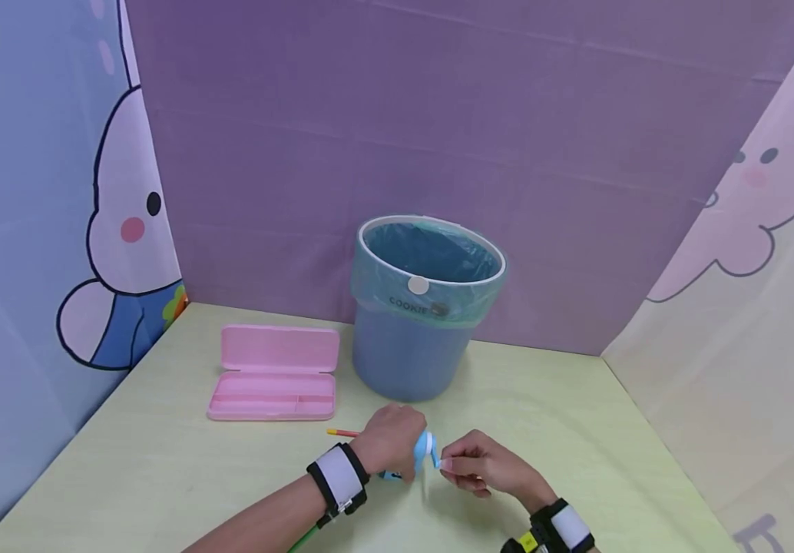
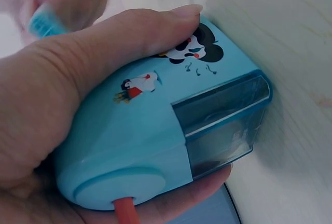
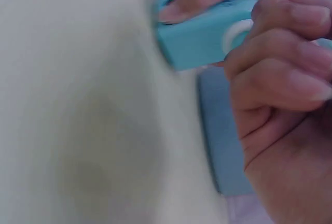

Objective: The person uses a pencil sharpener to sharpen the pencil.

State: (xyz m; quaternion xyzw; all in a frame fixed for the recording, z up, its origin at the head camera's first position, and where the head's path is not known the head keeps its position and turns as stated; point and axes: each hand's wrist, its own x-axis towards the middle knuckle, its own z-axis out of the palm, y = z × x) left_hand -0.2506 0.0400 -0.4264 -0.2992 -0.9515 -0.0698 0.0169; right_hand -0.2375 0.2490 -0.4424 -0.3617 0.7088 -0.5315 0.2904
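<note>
My left hand grips a light blue crank pencil sharpener, its thumb laid over the side with cartoon panda and penguin pictures. A clear shavings drawer shows at one end of the sharpener. From the round front face sticks a red-orange pencil; its yellow-tipped end points left in the head view. On the opposite side my right hand pinches the blue crank handle between thumb and fingers. The sharpener is tilted on its side in the left hand, low over the table.
An open pink pencil case lies on the pale table to the left. Behind the hands stands a blue bin with a liner bag folded over its rim. A purple backdrop closes off the back, with printed cloth on both sides.
</note>
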